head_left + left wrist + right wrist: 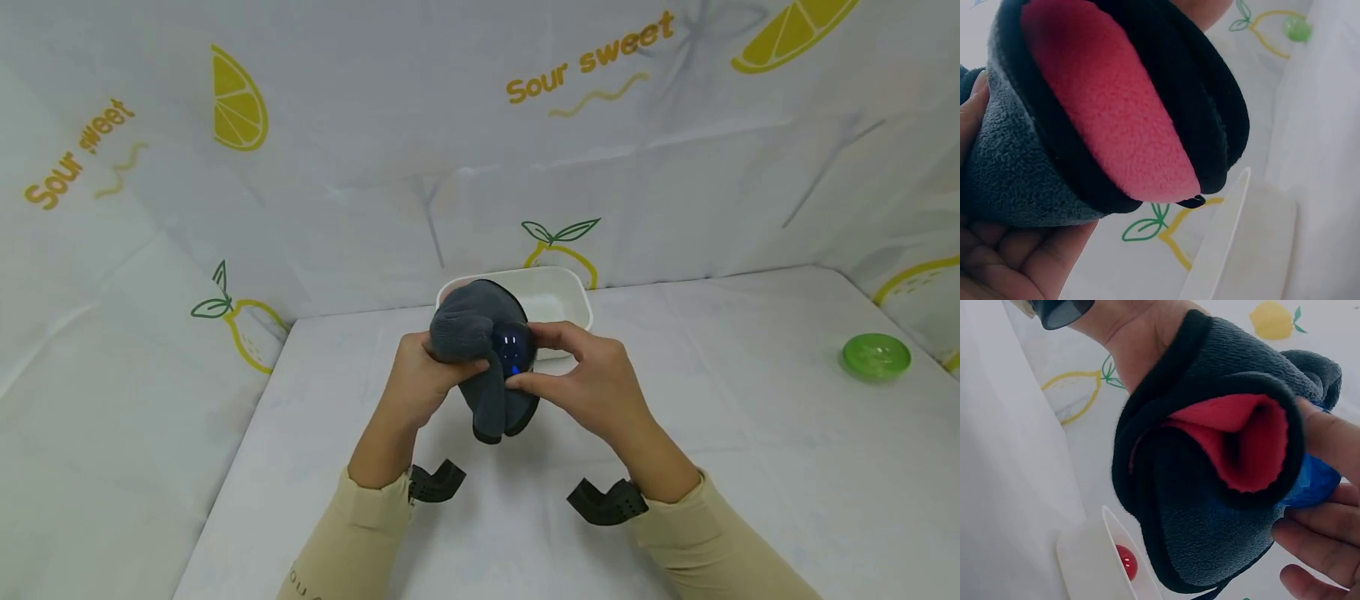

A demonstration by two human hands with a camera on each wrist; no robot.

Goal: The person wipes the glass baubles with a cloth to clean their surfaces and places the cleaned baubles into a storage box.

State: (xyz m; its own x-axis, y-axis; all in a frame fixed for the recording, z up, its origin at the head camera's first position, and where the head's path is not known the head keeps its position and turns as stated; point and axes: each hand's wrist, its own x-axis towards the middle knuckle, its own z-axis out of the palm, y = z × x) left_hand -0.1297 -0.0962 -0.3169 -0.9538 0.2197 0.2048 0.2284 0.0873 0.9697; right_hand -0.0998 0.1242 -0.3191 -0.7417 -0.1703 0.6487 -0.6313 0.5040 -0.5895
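Both of my hands are raised above the white-covered surface (750,433), working one grey fleece cloth (480,350). My left hand (417,375) has its fingers curled round the bunched upper part of the cloth; in the left wrist view the fleece fills the palm and shows a pink-red lining edged in black. My right hand (592,385) pinches a glossy blue ball (513,348) between thumb and fingertips, pressed against the side of the cloth. In the right wrist view the ball sits just beside the cloth's open, red-lined fold, touching the outer fleece, not inside the fold. Judgement on progress: the work in hand looks like rubbing or wrapping the ball with the cloth; the ball is in contact but largely uncovered, so I rate this as mid-way, with the ball not yet set down. The white rectangular bin (570,292) stands on the surface directly behind my hands, near but not touching them. The right wrist view shows a small red ball (1126,561) lying inside it. A green bowl (876,357) sits well apart, toward the far right of the surface. The surrounding backdrop carries lemon prints.
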